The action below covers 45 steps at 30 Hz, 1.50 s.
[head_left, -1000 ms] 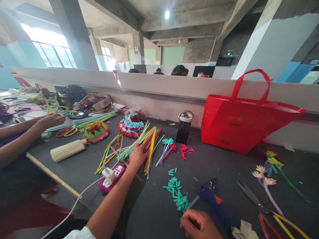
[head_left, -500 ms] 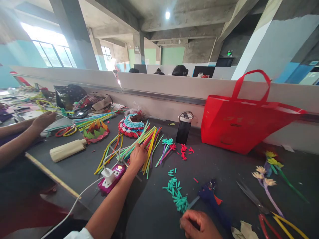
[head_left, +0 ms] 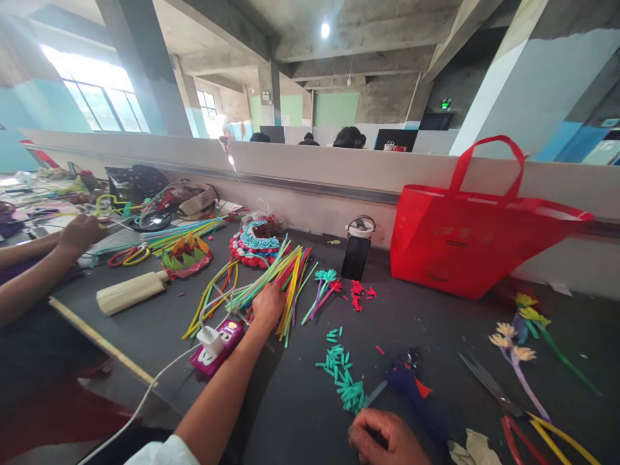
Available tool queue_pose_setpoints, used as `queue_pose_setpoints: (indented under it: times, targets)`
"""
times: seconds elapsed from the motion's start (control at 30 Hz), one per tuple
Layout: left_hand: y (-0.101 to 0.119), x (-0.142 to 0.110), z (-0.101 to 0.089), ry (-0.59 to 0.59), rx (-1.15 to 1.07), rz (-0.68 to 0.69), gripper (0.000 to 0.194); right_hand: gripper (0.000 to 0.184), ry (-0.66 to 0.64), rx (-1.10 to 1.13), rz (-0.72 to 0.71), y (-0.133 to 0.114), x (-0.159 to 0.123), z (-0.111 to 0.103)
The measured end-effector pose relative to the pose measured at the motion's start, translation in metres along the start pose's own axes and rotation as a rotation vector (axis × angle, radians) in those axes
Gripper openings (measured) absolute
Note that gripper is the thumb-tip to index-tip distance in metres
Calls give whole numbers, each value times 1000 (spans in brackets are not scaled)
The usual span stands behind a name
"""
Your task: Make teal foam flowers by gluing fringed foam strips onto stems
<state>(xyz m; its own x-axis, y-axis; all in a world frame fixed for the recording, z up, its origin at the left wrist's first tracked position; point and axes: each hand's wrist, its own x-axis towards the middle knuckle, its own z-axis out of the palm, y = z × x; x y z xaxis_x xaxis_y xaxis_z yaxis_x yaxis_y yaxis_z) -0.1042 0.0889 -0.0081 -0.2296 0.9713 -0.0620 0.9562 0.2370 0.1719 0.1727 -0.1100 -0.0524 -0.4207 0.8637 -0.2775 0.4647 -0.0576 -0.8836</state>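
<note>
My left hand point(head_left: 268, 305) reaches into a loose bundle of coloured pipe cleaners point(head_left: 293, 278), its fingers bent and closed among the stems; the fingertips are partly hidden. My right hand point(head_left: 385, 438) rests low on the table with curled fingers; anything inside it is hidden. Just above it lie many short teal pieces point(head_left: 351, 394) cut from pipe cleaner, beside a dark blue tool like a glue gun point(head_left: 409, 381). Two small flowers, one teal point(head_left: 327, 276) and one red point(head_left: 336, 285), lie right of the bundle, near short red pieces point(head_left: 357, 296).
A purple power strip point(head_left: 217, 352) with a white plug and cable lies beside my left forearm. Scissors point(head_left: 489, 384) and finished flowers point(head_left: 513, 349) are at right. A phone point(head_left: 356, 257) and red bag point(head_left: 450, 239) stand behind. A co-worker's hands point(head_left: 80, 234) work at left.
My left hand has shifted slightly within the pipe cleaners, its fingers going deeper among the stems. My right hand stays almost still. The co-worker's hands have moved a little left.
</note>
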Motion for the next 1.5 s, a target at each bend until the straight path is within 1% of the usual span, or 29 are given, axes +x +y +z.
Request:
queue_pose_setpoints:
  times: [0.17, 0.43, 0.5, 0.57, 0.63, 0.7, 0.9, 1.0, 1.13, 1.23, 1.5]
  targets:
    - [-1, -2, -3, -2, -10, -15, 36, 39, -3, 7, -30, -3, 0, 0]
    - [-5, -1, 3, 47, -33, -9, 37, 43, -6, 1, -13, -6, 1, 1]
    - [-5, -1, 3, 48, -40, -3, 38, 43, -10, -1, -27, -6, 1, 1]
    - [-4, -4, 2, 56, -46, 2, 34, 43, -9, -3, -25, -6, 1, 1]
    - [-3, -7, -1, 76, -52, 7, 27, 42, -6, -7, -15, -5, 2, 1]
    - [-1, -10, -2, 100, -57, 13, 25, 40, -2, -16, -7, -5, 2, 1]
    - [1, -15, -4, 158, -86, 24, 28, 39, -17, -3, 16, -4, 2, 1]
    - [1, -16, -5, 199, -114, 18, 30, 39, -11, -3, 6, -4, 1, 1]
    - [0, -16, -4, 248, -176, 11, 29, 41, 15, -25, -21, -5, 1, 1]
    - [-2, -14, -1, 290, -244, 11, 27, 42, 7, -29, -33, -6, 1, 1]
    - [-5, -8, 3, 395, -479, 35, 23, 37, 9, -52, -45, -1, 1, 1]
